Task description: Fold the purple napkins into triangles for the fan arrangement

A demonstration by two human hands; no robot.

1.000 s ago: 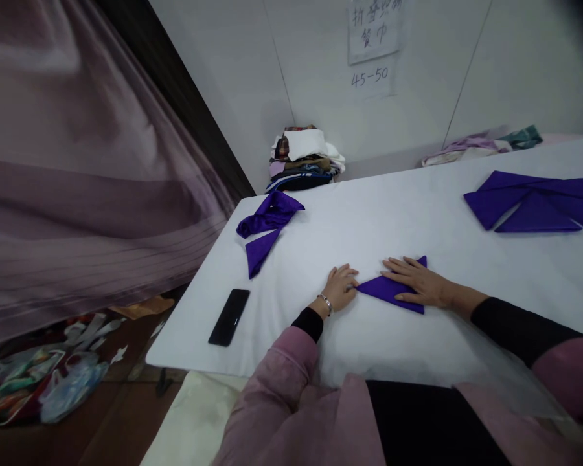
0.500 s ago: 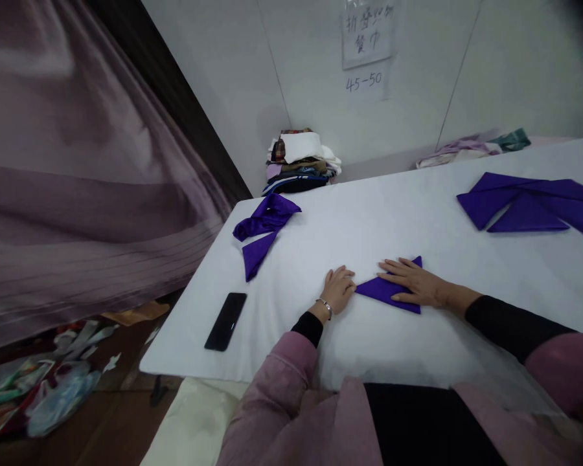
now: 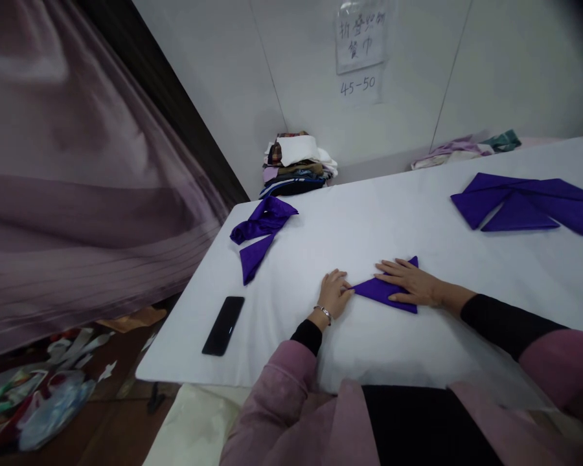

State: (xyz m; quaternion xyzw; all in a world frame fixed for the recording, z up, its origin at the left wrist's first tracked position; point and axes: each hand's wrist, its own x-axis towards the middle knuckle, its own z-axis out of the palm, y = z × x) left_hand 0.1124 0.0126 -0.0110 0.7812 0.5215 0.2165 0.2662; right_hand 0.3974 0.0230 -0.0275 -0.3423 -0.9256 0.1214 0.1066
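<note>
We pin a folded purple napkin [image 3: 375, 290] on the bench [image 3: 369, 220] beneath our spread right hand [image 3: 411, 283], left hand [image 3: 335, 296] pinching its left point: likely crease-flattening, the next move calling for steady hold there.

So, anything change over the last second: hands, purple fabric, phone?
No clear move of any object: the view itself shifted, sliding things slightly left in the picture. Nothing visibly taken hold of or let go. Unchanged: right hand spread on the folded purple napkin, left hand at its pointed tip, rumpled purple fabric at left, folded purple fabric at right, black phone.
</note>
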